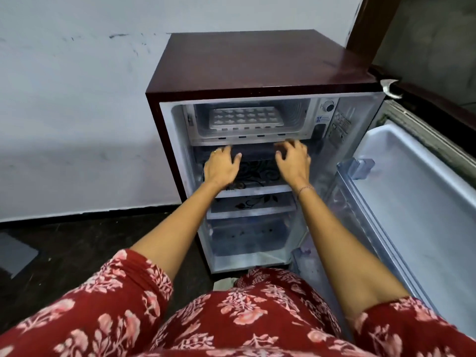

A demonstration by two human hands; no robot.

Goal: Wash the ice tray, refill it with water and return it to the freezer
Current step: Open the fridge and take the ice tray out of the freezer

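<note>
Both arms extended forward, roughly parallel, bare from elbow down; red floral sleeves [123,292] cover upper arms. Left hand [222,167] palm down, fingers [226,150] spread, slightly curled, holding nothing; ring on one finger. Right hand [293,162] palm down, fingers [288,146] spread and bent at knuckles, blurred, holding nothing. Thin bracelet [305,188] at right wrist. Hands level with each other, well apart. Wrists straight.
</note>
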